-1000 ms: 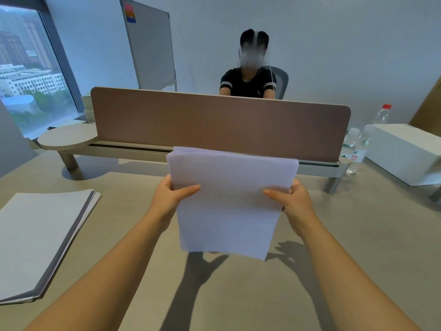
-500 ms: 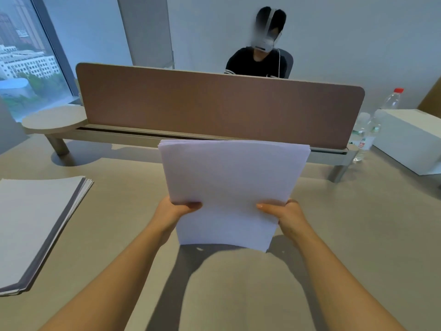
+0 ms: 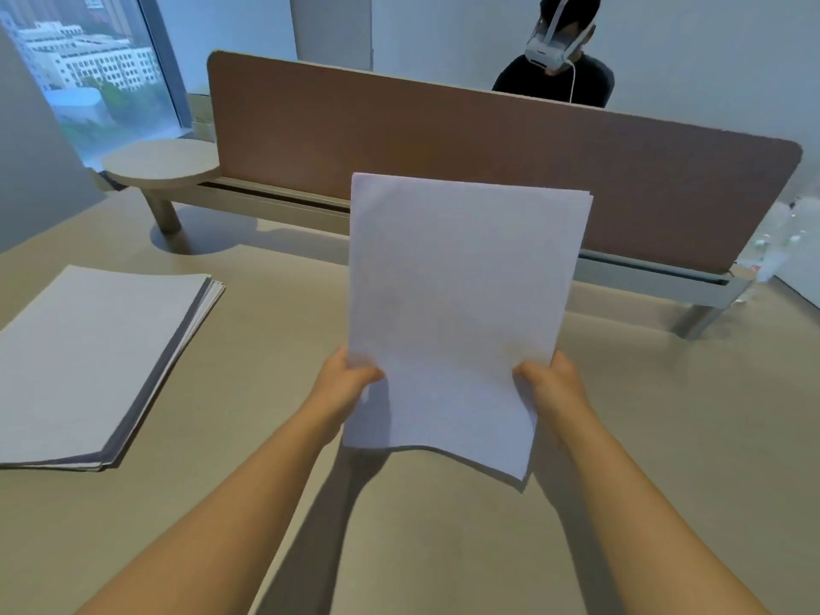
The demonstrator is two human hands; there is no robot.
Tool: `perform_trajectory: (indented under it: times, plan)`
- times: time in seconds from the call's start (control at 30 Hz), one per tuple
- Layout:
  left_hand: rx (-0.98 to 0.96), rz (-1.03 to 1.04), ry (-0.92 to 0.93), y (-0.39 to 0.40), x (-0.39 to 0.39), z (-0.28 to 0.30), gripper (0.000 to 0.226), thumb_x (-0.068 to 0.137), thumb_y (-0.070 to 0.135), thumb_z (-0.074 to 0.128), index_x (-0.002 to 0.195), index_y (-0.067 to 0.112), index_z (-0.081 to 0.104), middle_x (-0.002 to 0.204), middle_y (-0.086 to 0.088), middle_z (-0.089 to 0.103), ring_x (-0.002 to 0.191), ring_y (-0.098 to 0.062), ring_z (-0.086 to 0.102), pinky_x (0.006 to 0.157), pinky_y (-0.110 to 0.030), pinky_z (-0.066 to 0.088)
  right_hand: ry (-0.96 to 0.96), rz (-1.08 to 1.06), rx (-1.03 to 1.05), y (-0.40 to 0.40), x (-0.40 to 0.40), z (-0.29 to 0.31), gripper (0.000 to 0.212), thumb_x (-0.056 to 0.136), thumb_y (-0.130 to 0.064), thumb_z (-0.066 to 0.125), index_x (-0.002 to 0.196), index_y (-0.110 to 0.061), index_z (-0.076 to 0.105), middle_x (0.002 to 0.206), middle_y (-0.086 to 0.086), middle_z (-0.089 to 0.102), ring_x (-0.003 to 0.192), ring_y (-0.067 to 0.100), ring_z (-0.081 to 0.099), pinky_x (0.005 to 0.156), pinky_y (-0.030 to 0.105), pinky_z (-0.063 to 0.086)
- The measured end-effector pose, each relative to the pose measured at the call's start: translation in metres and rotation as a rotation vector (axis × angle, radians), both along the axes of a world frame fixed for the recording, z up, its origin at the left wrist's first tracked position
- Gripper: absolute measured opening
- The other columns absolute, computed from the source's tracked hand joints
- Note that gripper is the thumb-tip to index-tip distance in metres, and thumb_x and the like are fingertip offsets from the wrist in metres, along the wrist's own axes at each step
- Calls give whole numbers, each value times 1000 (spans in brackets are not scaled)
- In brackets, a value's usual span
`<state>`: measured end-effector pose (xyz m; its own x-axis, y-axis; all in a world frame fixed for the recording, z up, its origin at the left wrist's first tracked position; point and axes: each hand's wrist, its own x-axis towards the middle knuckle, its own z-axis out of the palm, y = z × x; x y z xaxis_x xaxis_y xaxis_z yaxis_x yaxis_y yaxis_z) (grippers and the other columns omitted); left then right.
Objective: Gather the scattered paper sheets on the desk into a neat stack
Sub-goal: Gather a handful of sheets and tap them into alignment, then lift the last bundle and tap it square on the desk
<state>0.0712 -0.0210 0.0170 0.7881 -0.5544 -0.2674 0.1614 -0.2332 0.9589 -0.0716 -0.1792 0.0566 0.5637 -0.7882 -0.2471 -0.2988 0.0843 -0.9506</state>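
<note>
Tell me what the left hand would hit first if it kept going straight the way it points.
Probably the brown divider panel: the left hand, gripping the held paper sheets, points forward over bare desk, though depth is uncertain.

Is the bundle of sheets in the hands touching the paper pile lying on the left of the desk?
Apart. The head view shows the held sheets upright between both hands, with bare desk separating them from the flat pile on the left.

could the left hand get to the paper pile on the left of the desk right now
Probably not yet: the left hand grips the held sheets together with the right hand. The way to the paper pile looks free across bare desk.
</note>
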Motion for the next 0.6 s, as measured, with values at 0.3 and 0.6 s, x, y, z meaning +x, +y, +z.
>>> perform_trajectory:
  times: [0.3, 0.6]
  plan:
    - [300, 246, -209, 138, 133, 8, 35, 93, 7, 47, 127, 9, 44, 128, -10, 52, 114, -30, 51, 95, -39, 44, 64, 215, 67, 119, 158, -19, 18, 90, 5, 42, 82, -7, 53, 101, 23, 62, 92, 38, 61, 72, 36, 50]
    - [613, 298, -343, 269, 252, -14, 34, 95, 15, 48, 127, 6, 43, 107, -11, 52, 103, -31, 50, 80, -29, 33, 236, 377, 4, 227, 290, -55, 34, 84, 5, 41, 56, -11, 31, 55, 4, 34, 49, 17, 30, 47, 24, 23]
